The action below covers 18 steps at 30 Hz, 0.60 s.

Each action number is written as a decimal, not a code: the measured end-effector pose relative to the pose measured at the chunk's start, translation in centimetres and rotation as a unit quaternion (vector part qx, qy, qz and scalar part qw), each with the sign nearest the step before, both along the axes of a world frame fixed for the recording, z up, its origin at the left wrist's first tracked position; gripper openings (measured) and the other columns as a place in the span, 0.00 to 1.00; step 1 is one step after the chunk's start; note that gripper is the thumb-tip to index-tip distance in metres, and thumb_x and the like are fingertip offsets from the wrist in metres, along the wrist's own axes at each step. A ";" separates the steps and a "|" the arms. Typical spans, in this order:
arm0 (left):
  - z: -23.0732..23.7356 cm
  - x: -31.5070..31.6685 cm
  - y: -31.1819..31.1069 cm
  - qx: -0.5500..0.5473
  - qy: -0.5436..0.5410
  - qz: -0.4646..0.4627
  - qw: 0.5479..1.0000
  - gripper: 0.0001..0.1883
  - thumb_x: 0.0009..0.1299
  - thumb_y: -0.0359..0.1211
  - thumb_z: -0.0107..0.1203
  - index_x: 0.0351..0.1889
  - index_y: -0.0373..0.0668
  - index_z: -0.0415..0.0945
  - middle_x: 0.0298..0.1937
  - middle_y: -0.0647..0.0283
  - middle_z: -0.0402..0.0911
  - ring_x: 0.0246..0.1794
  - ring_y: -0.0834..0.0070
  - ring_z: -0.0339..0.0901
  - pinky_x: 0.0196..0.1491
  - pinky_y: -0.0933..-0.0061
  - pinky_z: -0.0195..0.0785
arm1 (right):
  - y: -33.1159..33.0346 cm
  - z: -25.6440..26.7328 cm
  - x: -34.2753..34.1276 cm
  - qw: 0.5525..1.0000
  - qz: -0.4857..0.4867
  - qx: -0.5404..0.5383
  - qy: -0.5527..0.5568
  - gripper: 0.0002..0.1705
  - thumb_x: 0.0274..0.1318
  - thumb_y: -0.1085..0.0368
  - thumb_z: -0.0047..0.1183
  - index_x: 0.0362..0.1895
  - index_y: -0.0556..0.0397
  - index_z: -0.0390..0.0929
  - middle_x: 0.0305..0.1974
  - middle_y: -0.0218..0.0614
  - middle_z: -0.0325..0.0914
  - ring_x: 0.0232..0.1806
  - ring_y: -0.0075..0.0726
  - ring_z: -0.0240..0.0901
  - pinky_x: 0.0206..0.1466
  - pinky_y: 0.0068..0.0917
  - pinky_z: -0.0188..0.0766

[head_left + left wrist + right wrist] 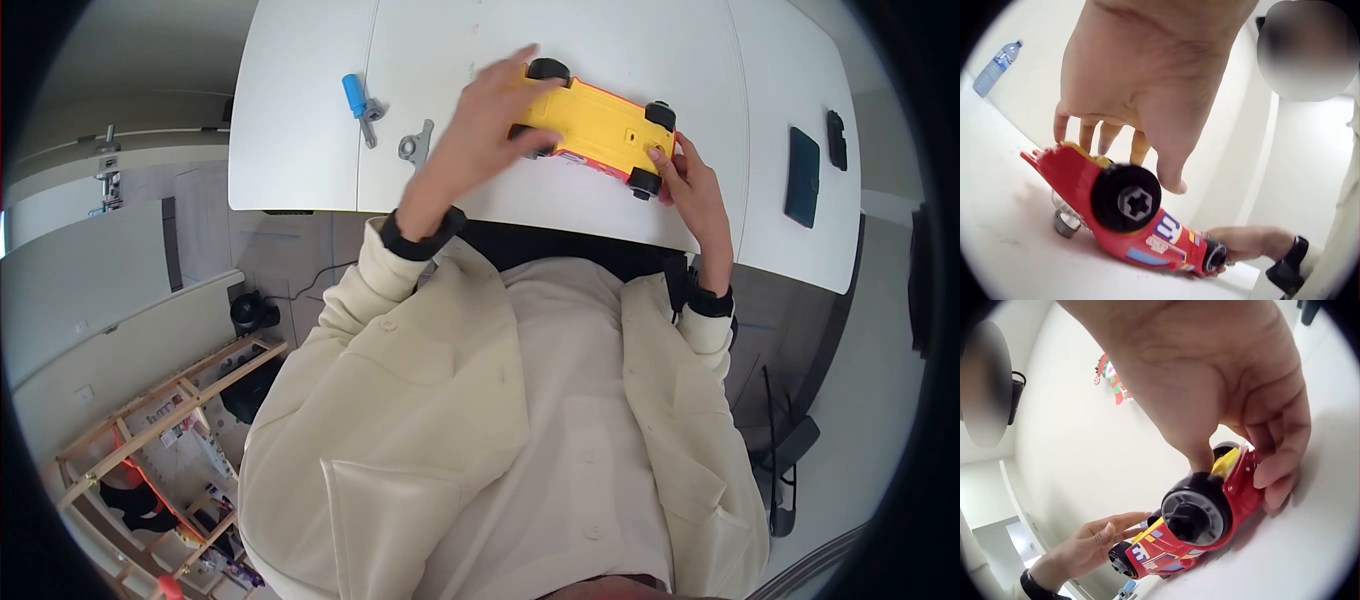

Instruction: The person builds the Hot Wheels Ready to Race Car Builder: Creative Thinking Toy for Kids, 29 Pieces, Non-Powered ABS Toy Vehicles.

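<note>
A toy race car point(600, 125) lies upside down on the white table, its yellow underside up and its black wheels in the air. My right hand point(695, 185) grips the car's right end, thumb on the yellow underside and fingers along the red side. Over the other end spreads my left hand point(470, 130), its fingers fairly straight and the thumb apart, near a wheel. The left wrist view has a black wheel point(1126, 199) with a grey star-shaped hub right below that palm. Red bodywork with stickers point(1172, 553) faces the table in the right wrist view.
Left of the car lie a blue-handled tool point(354, 96) and a grey toy wrench point(415, 146). A dark flat case point(802, 177) and a small black object point(836, 140) lie at the right. A water bottle point(997, 69) stands farther back.
</note>
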State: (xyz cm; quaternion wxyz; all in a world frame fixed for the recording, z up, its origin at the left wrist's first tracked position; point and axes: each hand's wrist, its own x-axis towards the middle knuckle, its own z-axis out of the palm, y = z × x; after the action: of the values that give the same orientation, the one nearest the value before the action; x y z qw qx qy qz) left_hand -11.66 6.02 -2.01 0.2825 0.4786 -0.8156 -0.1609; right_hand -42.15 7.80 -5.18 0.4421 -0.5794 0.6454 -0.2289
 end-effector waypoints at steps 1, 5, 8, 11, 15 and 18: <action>0.1 1.6 -0.7 0.034 0.081 0.001 0.996 0.26 0.64 0.35 0.69 0.63 0.51 0.79 0.73 0.59 0.68 0.70 0.57 0.66 0.71 0.57 0.58 | 0.1 1.0 0.2 0.999 0.008 0.007 0.035 0.40 0.68 0.43 0.56 0.70 0.61 0.66 0.21 0.37 0.78 0.20 0.24 0.73 0.25 0.24 0.70; 0.2 9.9 -1.5 0.009 0.011 0.212 0.977 0.13 0.64 0.25 0.66 0.46 0.45 0.85 0.47 0.55 0.81 0.46 0.57 0.81 0.48 0.63 0.75 | 0.2 0.6 -0.2 1.000 0.002 0.008 0.018 0.39 0.69 0.44 0.56 0.70 0.61 0.66 0.20 0.37 0.77 0.20 0.24 0.72 0.26 0.24 0.70; -1.5 14.3 -0.9 0.026 -0.171 0.264 0.949 0.13 0.60 0.25 0.67 0.45 0.42 0.86 0.41 0.55 0.80 0.39 0.63 0.81 0.42 0.67 0.77 | 0.3 0.0 -0.6 1.000 0.002 -0.001 -0.010 0.38 0.69 0.46 0.56 0.71 0.61 0.65 0.20 0.36 0.77 0.20 0.24 0.71 0.26 0.25 0.69; -3.2 15.1 -0.6 0.067 -0.101 0.259 0.958 0.12 0.58 0.23 0.68 0.41 0.39 0.86 0.41 0.51 0.80 0.39 0.57 0.80 0.44 0.61 0.75 | 0.3 -0.1 -0.9 1.000 -0.011 -0.021 0.007 0.38 0.68 0.48 0.58 0.71 0.61 0.66 0.19 0.35 0.75 0.20 0.23 0.70 0.27 0.24 0.69; -4.4 15.4 -1.0 0.061 -0.112 0.255 0.959 0.12 0.59 0.22 0.67 0.41 0.39 0.86 0.42 0.51 0.80 0.39 0.58 0.80 0.43 0.63 0.75 | 0.3 1.3 -1.3 0.997 -0.035 -0.072 0.014 0.35 0.66 0.50 0.60 0.69 0.59 0.70 0.19 0.32 0.73 0.20 0.21 0.67 0.26 0.22 0.66; -3.8 15.0 -0.9 0.052 -0.067 0.211 0.974 0.11 0.60 0.22 0.66 0.42 0.40 0.86 0.40 0.55 0.80 0.38 0.64 0.81 0.43 0.66 0.75 | 0.6 2.7 -1.1 0.995 -0.041 -0.093 0.019 0.32 0.67 0.52 0.60 0.66 0.59 0.73 0.20 0.31 0.72 0.21 0.20 0.65 0.27 0.21 0.64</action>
State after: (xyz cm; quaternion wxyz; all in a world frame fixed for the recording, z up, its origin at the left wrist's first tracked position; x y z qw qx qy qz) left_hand 3.33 5.14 -5.80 0.2300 0.6634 -0.7039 -0.1074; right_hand -43.22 8.43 -2.50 0.3640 -0.5955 0.6527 -0.2947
